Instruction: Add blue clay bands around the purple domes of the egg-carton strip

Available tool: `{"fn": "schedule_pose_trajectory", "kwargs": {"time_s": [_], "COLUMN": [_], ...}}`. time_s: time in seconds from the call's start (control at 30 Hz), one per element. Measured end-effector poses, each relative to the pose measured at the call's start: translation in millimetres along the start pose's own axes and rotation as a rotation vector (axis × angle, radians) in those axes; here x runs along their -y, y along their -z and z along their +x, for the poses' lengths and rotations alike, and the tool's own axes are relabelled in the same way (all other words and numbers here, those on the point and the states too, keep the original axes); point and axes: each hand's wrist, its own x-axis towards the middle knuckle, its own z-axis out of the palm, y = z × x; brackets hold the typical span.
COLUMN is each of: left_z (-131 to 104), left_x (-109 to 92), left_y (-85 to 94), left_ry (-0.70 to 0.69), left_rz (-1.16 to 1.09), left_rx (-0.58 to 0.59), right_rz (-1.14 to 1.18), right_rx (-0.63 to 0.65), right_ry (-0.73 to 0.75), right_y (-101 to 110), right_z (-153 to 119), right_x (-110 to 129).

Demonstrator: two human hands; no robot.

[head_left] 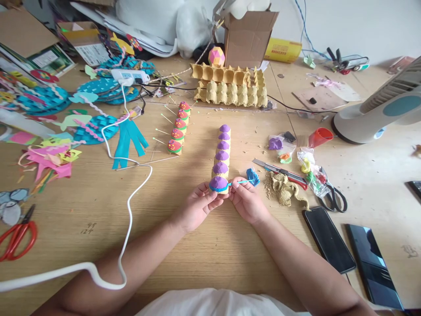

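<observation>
Six purple domes (222,155) top a carton strip (226,162), left hand (196,205) gripping its near end (right hand (246,199) pinching a blue strand (242,181)).

I'm finding bare worktop (204,250) running between the left forearm (141,256) and the right forearm (296,248), and a second lane lying between the purple-topped carton strip (221,156) and the red-green strip (178,132), whose thin pins (162,131) are jutting sideways. On my feed the white cable (130,210) is looping down the left side, cutting across any low approach. Near the right hand (247,204), a blue clay lump (252,177), a utility knife (276,170) and carton scraps (283,191) are crowding the way; two phones (329,239) are flanking the right forearm. Egg cartons (237,95) are closing off the far end.
</observation>
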Motion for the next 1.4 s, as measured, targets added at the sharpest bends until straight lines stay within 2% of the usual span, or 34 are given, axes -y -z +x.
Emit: {"fn": "schedule_pose_trajectory", "kwargs": {"time_s": [1.0, 1.4], "left_z": [-0.9, -0.6], "left_x": [0.1, 0.5], "left_y": [-1.8, -3.7], "left_ry": [-0.005, -0.01], "left_rz": [0.01, -0.011], "left_rx": [0.014, 0.028], "right_rz": [-0.058, -0.134], "right_rx": [0.024, 0.007], "right_ry": [0.031, 0.128], "right_y": [-2.2, -3.3], "right_z": [-4.0, -7.1], "right_x": [0.1, -4.0]}}
